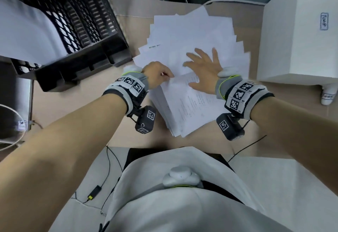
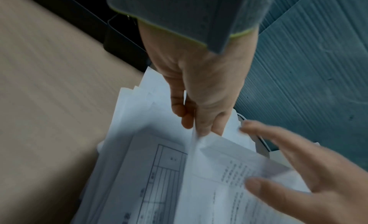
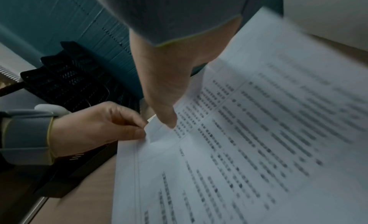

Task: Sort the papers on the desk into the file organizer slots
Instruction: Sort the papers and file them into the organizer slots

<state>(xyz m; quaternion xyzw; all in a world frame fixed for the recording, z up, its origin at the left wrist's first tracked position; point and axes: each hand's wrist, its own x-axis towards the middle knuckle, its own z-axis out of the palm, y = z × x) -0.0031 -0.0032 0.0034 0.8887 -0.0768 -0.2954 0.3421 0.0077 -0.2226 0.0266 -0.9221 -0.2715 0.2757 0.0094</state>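
On the pale wood-grain surface point(image 1: 135, 12), just in front of the person, lay a loose, fanned heap of white printed paper sheets point(image 1: 192, 35), with a tidier stack nearer the body. The left hand point(image 1: 157, 75) pinched the corner of the top printed sheet point(image 1: 190, 103) between thumb and curled fingers, lifting that corner off the stack. The right hand point(image 1: 203, 70) lay flat with fingers spread and straight, pressing on the papers just beside the left one and grasping nothing. To the left, touching the edge of the heap, stood the black mesh plastic file organizer point(image 1: 82, 30), white sheets already curving out of its leftmost slot. A white box point(image 1: 296, 39) sat to the right, close to the papers.
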